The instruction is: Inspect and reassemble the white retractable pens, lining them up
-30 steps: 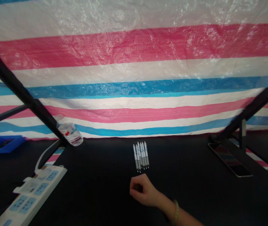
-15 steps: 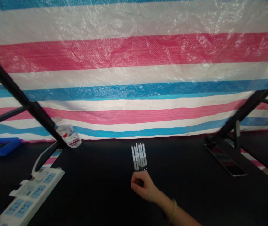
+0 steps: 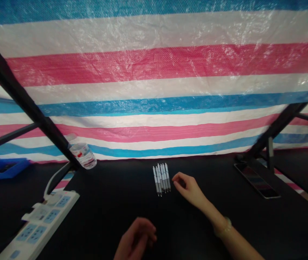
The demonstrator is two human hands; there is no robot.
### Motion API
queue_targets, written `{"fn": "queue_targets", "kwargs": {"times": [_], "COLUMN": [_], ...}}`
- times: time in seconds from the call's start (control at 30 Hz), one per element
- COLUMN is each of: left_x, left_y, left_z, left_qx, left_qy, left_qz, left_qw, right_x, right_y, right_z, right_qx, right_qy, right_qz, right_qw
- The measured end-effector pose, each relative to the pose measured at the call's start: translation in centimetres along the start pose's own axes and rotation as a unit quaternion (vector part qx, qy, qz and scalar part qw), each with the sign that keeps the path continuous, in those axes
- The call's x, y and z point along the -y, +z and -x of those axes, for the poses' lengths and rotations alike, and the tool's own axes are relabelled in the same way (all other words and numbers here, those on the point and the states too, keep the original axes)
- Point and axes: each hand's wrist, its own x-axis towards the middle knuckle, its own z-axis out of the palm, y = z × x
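Observation:
Several white pens (image 3: 162, 178) lie side by side in a neat row on the black tabletop (image 3: 110, 202), close to the striped sheet. My right hand (image 3: 189, 187) rests just to the right of the row. Its thumb and forefinger are slightly apart and point at the pens, with nothing between them. My left hand (image 3: 136, 238) comes up at the bottom edge, below and left of the pens. Its fingers look loosely curled but are blurred by motion, and I see nothing in them.
A striped pink, white and blue plastic sheet (image 3: 154, 90) hangs behind the table. A clear water bottle (image 3: 83, 155) lies at a black frame bar (image 3: 29, 104). Left are a white power strip (image 3: 39, 224) and a blue tray (image 3: 1, 168); right, a phone (image 3: 256, 180).
My right hand has left its spot just below the pens, moved to their right side and loosened from a fist. My left hand has come into view at the bottom.

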Motion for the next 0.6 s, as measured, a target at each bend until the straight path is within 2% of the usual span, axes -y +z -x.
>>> {"fn": "queue_targets", "kwargs": {"times": [0.07, 0.17, 0.2, 0.33, 0.47, 0.6], "left_x": [-0.6, -1.0, -0.9, -0.1, 0.8, 1.1], "left_y": [0.2, 0.1, 0.0, -0.8, -0.8, 0.2], "left_z": [-3.1, -7.3, -8.3, -11.4, -13.8, -15.8], "left_qx": [-0.037, -0.095, -0.099, -0.041, 0.023, 0.034], "left_qy": [0.083, 0.143, 0.162, 0.232, 0.253, 0.269], "left_qz": [-0.053, -0.153, -0.186, -0.289, -0.331, -0.354], "left_qw": [0.994, 0.973, 0.964, 0.928, 0.909, 0.895], "right_x": [-0.1, -0.4, -0.5, -1.6, -2.8, -3.6], "right_y": [-0.8, -1.0, -0.9, 0.4, 1.9, 2.5], "right_z": [0.2, 0.5, 0.6, 1.0, 1.0, 0.4], "right_qx": [0.005, 0.030, 0.043, 0.080, 0.060, 0.050], "right_qy": [-0.004, -0.021, -0.028, -0.049, -0.065, -0.070], "right_qz": [0.023, 0.046, 0.055, 0.097, 0.131, 0.134], "right_qw": [1.000, 0.998, 0.997, 0.991, 0.987, 0.987]}}
